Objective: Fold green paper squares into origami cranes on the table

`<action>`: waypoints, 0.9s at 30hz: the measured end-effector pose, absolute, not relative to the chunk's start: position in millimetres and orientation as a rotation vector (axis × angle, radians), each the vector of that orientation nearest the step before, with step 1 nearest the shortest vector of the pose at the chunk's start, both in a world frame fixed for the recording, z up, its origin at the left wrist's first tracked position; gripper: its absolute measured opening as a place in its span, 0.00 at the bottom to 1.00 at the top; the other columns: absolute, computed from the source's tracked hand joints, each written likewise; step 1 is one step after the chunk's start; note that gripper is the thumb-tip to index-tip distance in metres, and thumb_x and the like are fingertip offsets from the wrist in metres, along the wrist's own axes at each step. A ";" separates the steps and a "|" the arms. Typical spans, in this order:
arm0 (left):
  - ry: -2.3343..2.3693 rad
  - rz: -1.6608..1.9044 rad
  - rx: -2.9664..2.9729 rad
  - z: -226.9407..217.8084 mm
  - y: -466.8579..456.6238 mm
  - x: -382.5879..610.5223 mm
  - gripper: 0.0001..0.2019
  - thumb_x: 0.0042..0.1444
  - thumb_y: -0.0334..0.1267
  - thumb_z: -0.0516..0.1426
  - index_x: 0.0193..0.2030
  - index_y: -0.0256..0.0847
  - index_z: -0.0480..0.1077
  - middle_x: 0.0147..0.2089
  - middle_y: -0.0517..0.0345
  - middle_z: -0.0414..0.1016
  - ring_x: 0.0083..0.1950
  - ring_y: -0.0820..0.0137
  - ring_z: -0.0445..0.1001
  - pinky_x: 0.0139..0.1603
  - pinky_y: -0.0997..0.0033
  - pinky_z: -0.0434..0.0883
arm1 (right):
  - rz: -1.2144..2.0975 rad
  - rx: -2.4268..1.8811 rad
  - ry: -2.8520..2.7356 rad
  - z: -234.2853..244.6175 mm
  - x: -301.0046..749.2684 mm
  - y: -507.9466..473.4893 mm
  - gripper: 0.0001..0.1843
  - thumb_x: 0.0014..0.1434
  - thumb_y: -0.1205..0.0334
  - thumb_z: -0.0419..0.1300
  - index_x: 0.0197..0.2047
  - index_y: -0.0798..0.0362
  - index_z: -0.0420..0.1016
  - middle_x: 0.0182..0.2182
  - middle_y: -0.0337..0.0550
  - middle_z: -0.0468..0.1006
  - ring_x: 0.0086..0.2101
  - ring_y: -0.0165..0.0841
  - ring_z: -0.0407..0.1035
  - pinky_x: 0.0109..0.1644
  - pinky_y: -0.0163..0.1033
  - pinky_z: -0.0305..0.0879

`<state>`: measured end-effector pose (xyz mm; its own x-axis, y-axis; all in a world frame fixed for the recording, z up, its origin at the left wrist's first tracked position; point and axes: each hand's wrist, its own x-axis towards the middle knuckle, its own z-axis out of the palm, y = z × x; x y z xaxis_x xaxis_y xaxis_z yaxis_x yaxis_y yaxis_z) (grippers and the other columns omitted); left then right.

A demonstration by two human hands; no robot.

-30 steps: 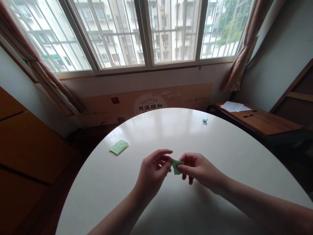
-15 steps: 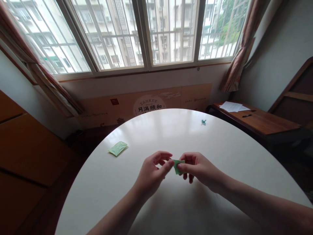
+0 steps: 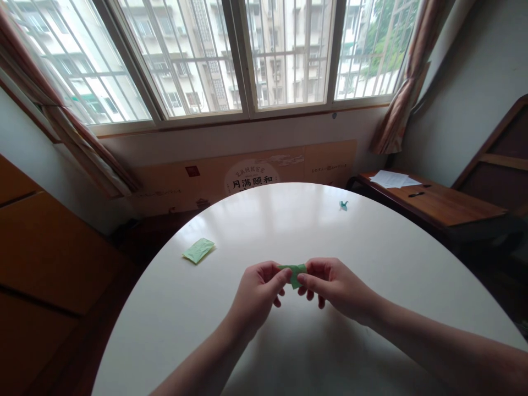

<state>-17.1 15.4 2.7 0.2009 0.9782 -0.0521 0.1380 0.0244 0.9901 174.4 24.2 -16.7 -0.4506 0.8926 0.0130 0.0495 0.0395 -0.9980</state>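
A small piece of folded green paper (image 3: 295, 275) is held above the white round table (image 3: 173, 319). My left hand (image 3: 262, 289) pinches its left side between thumb and fingers. On the right side, my right hand (image 3: 328, 280) grips it the same way, thumb toward me. Fingertips cover parts of both ends, so the full shape of the fold is hidden.
Left of my hands lies a flat light green paper packet (image 3: 198, 251). A tiny teal folded-paper figure (image 3: 344, 205) stands near the table's far right edge. Beyond it, a wooden desk (image 3: 457, 206) bears white sheets (image 3: 394, 179) and a dark slim object (image 3: 416, 194).
My left fingers have closed on the left side of the green paper, where they were looser before. The paper has turned and shifted slightly left, with more of its width showing.
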 end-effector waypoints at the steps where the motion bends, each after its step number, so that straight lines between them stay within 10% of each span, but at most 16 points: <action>1: 1.163 0.948 1.377 2.2 15.5 -17.1 0.15 0.54 0.47 0.63 0.32 0.33 0.76 0.25 0.55 0.74 0.26 0.71 0.69 0.21 0.76 0.67 | 1.491 -0.977 -1.614 -16.6 174.7 23.9 0.15 0.62 0.51 0.64 0.33 0.56 0.76 0.28 0.43 0.79 0.27 0.31 0.72 0.24 0.31 0.64; 27: 1.271 0.910 1.680 6.7 24.6 -30.6 0.14 0.54 0.46 0.63 0.25 0.37 0.77 0.22 0.58 0.72 0.25 0.71 0.65 0.27 0.74 0.61 | 1.307 -1.010 -1.797 -4.3 176.2 21.2 0.13 0.65 0.57 0.59 0.31 0.54 0.73 0.26 0.41 0.75 0.29 0.32 0.71 0.27 0.32 0.62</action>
